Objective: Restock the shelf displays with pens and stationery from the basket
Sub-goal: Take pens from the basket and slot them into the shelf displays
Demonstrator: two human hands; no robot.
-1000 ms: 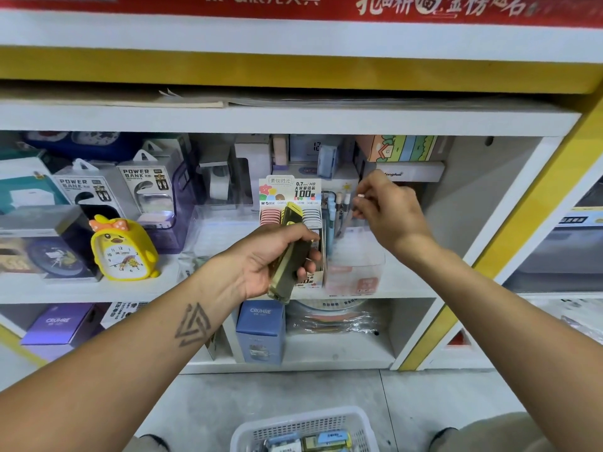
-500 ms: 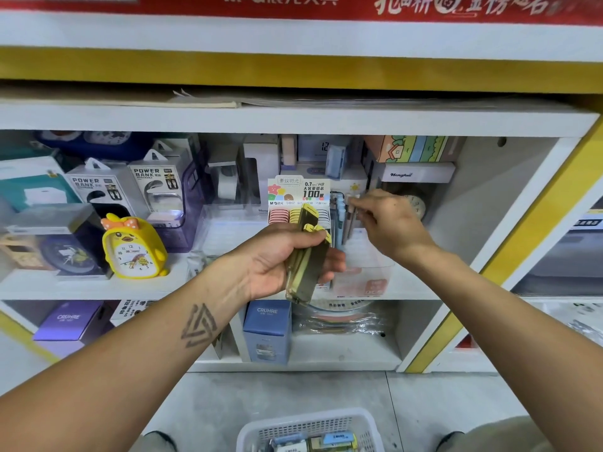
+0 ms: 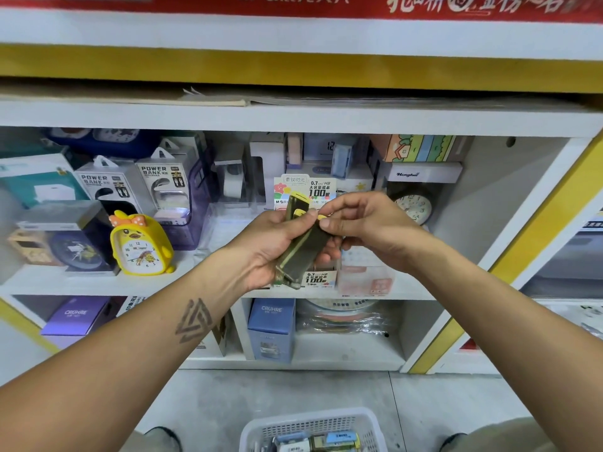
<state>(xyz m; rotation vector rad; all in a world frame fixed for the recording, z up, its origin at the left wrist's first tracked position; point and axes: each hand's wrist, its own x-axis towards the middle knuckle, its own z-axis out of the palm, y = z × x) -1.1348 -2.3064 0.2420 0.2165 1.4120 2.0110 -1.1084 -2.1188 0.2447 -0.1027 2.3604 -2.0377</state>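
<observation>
Olive-green with a yellow trim, the pen pack (image 3: 301, 244) sits tilted in front of the shelf (image 3: 293, 117), and both hands are on it. From the head camera, the only view we have: the left hand (image 3: 277, 243) wraps its fingers (image 3: 328, 256) under and around the pack's lower half, thumb across the front, a firm hold. The right hand (image 3: 365, 223) comes in from the other side, thumb and forefinger pinching something yellow at the pack's upper edge, just past the left thumb. Whether that is a flap or a single pen, I cannot tell. Directly behind the fingers stands the 0.7 HB lead display box (image 3: 306, 189), with a clear plastic bin (image 3: 365, 278) just below the right knuckles. Far below both hands, at the frame's bottom edge, the white basket (image 3: 313, 425) waits on the floor with more packets inside.

My read: this is the open-and-draw step. To do it well, keep the left grip steady and low so the pack does not flex, pull the yellow piece straight along the pack's length, and avoid knocking the lead display just behind the fingertips.
</observation>
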